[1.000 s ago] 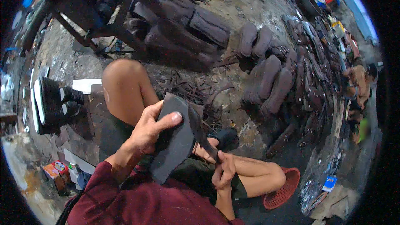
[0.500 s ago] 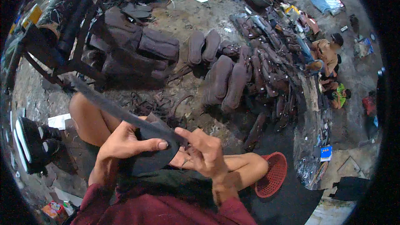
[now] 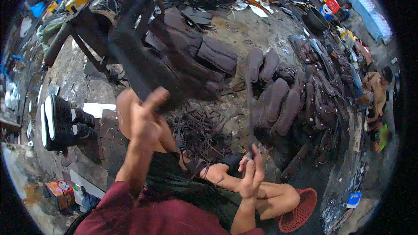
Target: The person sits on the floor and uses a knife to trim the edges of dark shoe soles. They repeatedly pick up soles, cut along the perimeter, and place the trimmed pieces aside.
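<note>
Rubber sheet (image 3: 143, 67), dark and blurred, is raised in the left hand (image 3: 146, 119) above the bare left knee (image 3: 124, 104). The fingers (image 3: 156, 97) of that hand curl round the sheet's lower edge, clenched on it, with the thumb pointing up against its face. The right hand (image 3: 251, 175) sits lower, over the crossed shin (image 3: 261, 191); its fingers are drawn close together and pinch a thin blade (image 3: 250, 117) that rises almost straight up, too blurred to tell more.

Between the two hands lies a patch of floor (image 3: 237, 32) strewn with dark scraps (image 3: 198, 132). Beyond it, sole-shaped pieces (image 3: 272, 93) stand in rows, near the blade's tip. Left of the knee, a pair of black-and-white shoes (image 3: 61, 122) stand well apart from the sheet. A red basket (image 3: 300, 211) rests just beside the right foot. Room to move is widest above the scraps.
</note>
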### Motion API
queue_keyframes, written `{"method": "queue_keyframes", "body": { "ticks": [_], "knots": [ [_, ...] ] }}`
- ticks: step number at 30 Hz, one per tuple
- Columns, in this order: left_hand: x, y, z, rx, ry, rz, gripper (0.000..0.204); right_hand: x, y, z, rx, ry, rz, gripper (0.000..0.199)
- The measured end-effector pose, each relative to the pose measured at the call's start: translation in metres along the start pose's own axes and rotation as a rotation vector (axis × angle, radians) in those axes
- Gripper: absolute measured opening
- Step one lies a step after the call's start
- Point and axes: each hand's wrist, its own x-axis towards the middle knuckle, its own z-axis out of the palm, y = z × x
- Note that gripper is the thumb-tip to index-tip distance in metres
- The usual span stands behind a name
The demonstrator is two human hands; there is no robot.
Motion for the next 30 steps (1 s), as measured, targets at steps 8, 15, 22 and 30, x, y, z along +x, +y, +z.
{"method": "queue_keyframes", "body": {
  "ticks": [8, 15, 22, 30],
  "knots": [
    [-0.033, -0.036, -0.001, -0.224, -0.127, -0.555, 0.025, -0.032, 0.022, 0.013, -0.304, -0.096, -0.218, 0.035],
    [-0.047, -0.036, -0.008, -0.034, -0.147, -0.564, 0.029, -0.051, 0.019, -0.013, -0.320, -0.213, -0.068, 0.031],
    [-0.053, -0.049, -0.039, -0.025, -0.202, -0.554, 0.035, 0.008, -0.010, 0.021, -0.347, -0.355, -0.079, 0.036],
    [-0.049, -0.049, -0.054, -0.016, -0.347, -0.529, 0.038, 0.071, -0.007, 0.089, -0.198, -0.392, -0.309, 0.048]
  ]
}}
